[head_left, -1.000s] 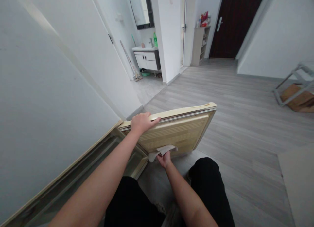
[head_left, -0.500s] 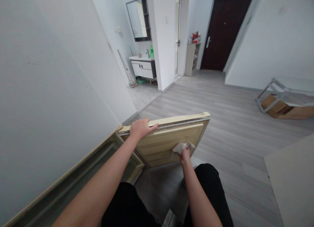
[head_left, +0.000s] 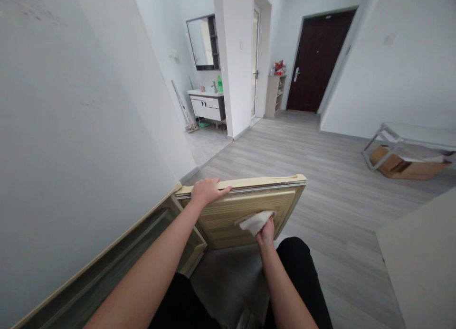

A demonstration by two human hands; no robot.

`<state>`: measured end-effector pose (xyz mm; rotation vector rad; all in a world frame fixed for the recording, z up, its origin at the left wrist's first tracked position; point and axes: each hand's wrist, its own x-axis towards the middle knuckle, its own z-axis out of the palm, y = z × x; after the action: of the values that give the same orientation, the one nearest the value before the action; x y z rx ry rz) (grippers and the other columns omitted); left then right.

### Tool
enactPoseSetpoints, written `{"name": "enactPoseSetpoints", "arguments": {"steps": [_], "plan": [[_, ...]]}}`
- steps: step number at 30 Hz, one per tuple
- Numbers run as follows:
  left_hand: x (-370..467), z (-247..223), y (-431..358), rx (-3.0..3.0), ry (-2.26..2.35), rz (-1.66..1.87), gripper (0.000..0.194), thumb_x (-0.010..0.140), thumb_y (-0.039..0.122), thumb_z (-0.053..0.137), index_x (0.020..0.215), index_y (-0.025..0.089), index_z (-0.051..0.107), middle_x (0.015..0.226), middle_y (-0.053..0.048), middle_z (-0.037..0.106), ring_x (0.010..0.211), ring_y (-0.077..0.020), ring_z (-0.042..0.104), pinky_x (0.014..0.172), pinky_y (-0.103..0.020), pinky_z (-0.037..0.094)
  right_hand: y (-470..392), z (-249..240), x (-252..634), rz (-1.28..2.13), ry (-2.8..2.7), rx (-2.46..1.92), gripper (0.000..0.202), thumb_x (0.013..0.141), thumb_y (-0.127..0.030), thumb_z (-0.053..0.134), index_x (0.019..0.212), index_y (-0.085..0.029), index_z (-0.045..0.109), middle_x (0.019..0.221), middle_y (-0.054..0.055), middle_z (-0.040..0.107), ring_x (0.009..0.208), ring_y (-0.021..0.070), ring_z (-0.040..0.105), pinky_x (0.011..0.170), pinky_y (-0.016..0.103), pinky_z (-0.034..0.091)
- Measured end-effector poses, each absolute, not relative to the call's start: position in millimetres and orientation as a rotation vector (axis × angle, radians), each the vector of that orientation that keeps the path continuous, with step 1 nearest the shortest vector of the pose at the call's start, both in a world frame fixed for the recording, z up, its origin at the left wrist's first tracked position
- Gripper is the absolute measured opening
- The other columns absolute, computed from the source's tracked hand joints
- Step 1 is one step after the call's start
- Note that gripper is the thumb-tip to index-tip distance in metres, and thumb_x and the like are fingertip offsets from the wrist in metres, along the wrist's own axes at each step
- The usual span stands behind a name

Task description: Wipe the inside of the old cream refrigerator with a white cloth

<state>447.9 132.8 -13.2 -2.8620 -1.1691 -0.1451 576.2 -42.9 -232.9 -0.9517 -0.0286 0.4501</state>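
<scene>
Two hands on one yellowish door, going left to right. Far left is a big white wall [head_left: 71,129], and running along its foot is a cream-framed cabinet opening [head_left: 117,267], low by the floor. Hinged off the end of that is the cream door [head_left: 228,215], swung open and standing roughly upright, ribbed inner face toward the camera. The left hand [head_left: 206,191] sits on the door's top edge near the hinge side, fingers [head_left: 223,191] pressed together and curled over the rim, gripping it. Further right and lower, the right hand [head_left: 266,231] has its fingers pinching a white cloth [head_left: 256,221], which is pressed flat against the inner face of the door, around the lower right part of the panel. Black-clad knees are just under it. Behind all that: a washbasin cabinet [head_left: 207,106] with a mirror above, then grey wood floor [head_left: 320,177], a dark front door [head_left: 315,63], and at far right a metal frame [head_left: 388,139] over a cardboard box [head_left: 406,166].
</scene>
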Motion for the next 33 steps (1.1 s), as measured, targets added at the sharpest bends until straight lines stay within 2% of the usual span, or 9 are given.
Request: {"name": "enactPoseSetpoints", "arguments": {"steps": [4,9,14,18,21,24,26,29,33], "plan": [[445,-12,132,-2.888,-1.119,-0.173,0.084,0.082,0.087,0.027,0.102,0.019,0.072,0.099,-0.017,0.077,0.094,-0.0361,0.072,0.076,-0.04,0.05,-79,-197,620,0.216,0.074,-0.954,0.038,0.072,-0.046,0.073,0.099,-0.024,0.057,0.085,-0.005,0.064,0.073,0.0136,0.06,0.07,0.027,0.051],[442,-10,131,-2.916,-1.063,-0.182,0.082,0.084,0.085,0.029,0.103,0.017,0.071,0.099,-0.017,0.076,0.094,-0.0347,0.072,0.077,-0.039,0.05,-80,-163,609,0.093,-0.163,-1.301,0.031,0.079,-0.047,0.064,0.089,-0.018,0.056,0.08,-0.002,0.06,0.079,0.0142,0.054,0.077,0.028,0.045],[441,-8,130,-2.919,-1.087,-0.175,0.081,0.085,0.084,0.031,0.107,0.017,0.07,0.102,-0.018,0.076,0.098,-0.0339,0.071,0.081,-0.039,0.051,-26,-157,527,0.244,-0.44,-1.343,0.029,0.082,-0.045,0.064,0.083,-0.016,0.06,0.075,0.001,0.061,0.075,0.0168,0.056,0.074,0.031,0.047],[441,-7,129,-2.919,-1.081,-0.219,0.082,0.086,0.083,0.027,0.107,0.016,0.07,0.101,-0.019,0.076,0.098,-0.0343,0.072,0.082,-0.04,0.051,20,-164,460,0.429,-0.739,-1.294,0.025,0.071,-0.034,0.073,0.09,-0.017,0.07,0.091,0.005,0.068,0.083,0.0209,0.064,0.076,0.033,0.053],[441,-7,129,-2.926,-1.062,-0.233,0.083,0.086,0.083,0.025,0.105,0.016,0.071,0.1,-0.019,0.076,0.097,-0.0354,0.072,0.081,-0.041,0.052,45,-169,432,0.575,-0.981,-1.267,0.028,0.073,-0.031,0.075,0.099,-0.02,0.073,0.109,0.008,0.069,0.097,0.0238,0.065,0.077,0.034,0.055],[440,-8,130,-2.94,-1.044,-0.233,0.083,0.086,0.083,0.025,0.104,0.016,0.071,0.101,-0.019,0.076,0.098,-0.0357,0.071,0.081,-0.041,0.052,53,-169,428,0.599,-1.09,-1.251,0.026,0.077,-0.03,0.073,0.101,-0.02,0.073,0.111,0.009,0.07,0.101,0.0245,0.065,0.09,0.039,0.054],[439,-8,130,-2.948,-1.027,-0.236,0.084,0.086,0.083,0.024,0.104,0.016,0.071,0.1,-0.019,0.076,0.097,-0.036,0.072,0.08,-0.042,0.052,45,-167,439,0.57,-1.021,-1.255,0.025,0.076,-0.028,0.073,0.099,-0.02,0.075,0.106,0.007,0.074,0.1,0.0247,0.067,0.098,0.041,0.05],[437,-8,131,-2.946,-1.012,-0.235,0.085,0.086,0.083,0.023,0.105,0.016,0.071,0.099,-0.02,0.075,0.096,-0.0368,0.072,0.079,-0.043,0.052,7,-165,479,0.505,-0.793,-1.283,0.025,0.072,-0.029,0.075,0.095,-0.02,0.077,0.1,0.005,0.077,0.097,0.0241,0.068,0.098,0.04,0.049],[436,-8,132,-2.971,-1.008,-0.186,0.084,0.085,0.083,0.024,0.105,0.017,0.071,0.101,-0.02,0.076,0.098,-0.0366,0.071,0.08,-0.041,0.052,-95,-174,556,0.328,-0.412,-1.323,0.033,0.069,-0.046,0.078,0.085,-0.018,0.073,0.092,0.006,0.076,0.09,0.0234,0.068,0.088,0.038,0.053]]}}
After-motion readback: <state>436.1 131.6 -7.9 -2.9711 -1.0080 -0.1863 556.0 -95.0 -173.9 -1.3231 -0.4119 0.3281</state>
